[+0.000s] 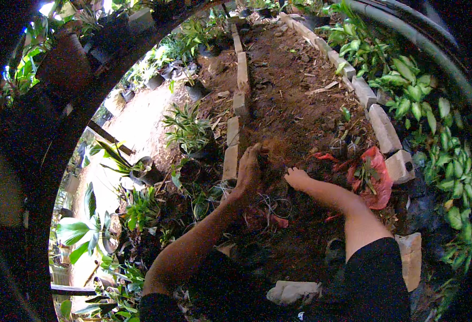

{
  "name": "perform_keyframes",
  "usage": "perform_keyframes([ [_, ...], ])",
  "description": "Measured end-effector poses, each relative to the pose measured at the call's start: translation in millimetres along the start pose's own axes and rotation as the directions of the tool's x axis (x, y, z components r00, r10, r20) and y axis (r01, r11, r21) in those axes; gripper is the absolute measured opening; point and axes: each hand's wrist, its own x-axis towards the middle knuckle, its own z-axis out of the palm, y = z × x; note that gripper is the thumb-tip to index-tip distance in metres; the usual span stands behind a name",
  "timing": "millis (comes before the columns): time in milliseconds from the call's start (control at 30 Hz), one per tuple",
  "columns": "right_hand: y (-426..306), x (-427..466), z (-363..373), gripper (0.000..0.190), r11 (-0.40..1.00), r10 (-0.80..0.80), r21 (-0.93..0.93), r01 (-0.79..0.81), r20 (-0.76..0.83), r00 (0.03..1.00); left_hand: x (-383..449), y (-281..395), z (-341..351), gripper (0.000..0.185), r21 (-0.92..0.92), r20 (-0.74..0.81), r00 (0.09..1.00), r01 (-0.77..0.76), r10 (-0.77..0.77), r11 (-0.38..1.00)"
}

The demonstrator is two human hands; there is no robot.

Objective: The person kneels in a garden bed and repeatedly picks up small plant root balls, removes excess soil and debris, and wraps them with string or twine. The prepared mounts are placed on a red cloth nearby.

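Observation:
Over a bed of brown soil (284,92), my left hand (249,167) is close to the left row of bricks, its palm turned inward. A dark patch lies against its palm, and I cannot tell whether it is soil or a held thing. Beside the fingertips is a blurred orange-brown patch of loose soil (275,148). My right hand (298,178) is low over dark soil with its fingers bent downward; what lies under them is hidden. Right of that hand, a red plastic bag (381,177) has cut green leaf pieces (365,177) on it.
Brick rows edge the bed at left (232,161) and right (385,129). Potted plants (193,135) crowd the left side; variegated leafy plants (415,90) line the right. Pale string-like strands (270,205) lie between my forearms. Small dark bags (338,147) stand near the red bag.

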Motion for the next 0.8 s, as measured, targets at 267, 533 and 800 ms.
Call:
perform_keyframes([
  [267, -1.6, 0.9, -22.8, 0.031, 0.974, 0.163, 0.125, -0.191, 0.205, 0.965, -15.0, 27.1, 15.3, 0.038, 0.387, 0.053, 0.979, -0.201, 0.196, 0.900],
  [533, 6.7, -6.2, -12.5, 0.029, 0.975, 0.189, 0.095, -0.200, 0.118, 0.975, 2.2, 27.0, 47.9, 0.043, 0.084, 0.068, 0.989, 0.125, -0.131, 0.989],
  [800, 40.3, -30.6, -1.2, 0.036, 0.983, 0.077, 0.164, -0.087, 0.063, 0.995, -20.8, 52.6, 76.6, 0.044, 0.187, 0.014, 0.961, -0.275, 0.277, 0.943],
])
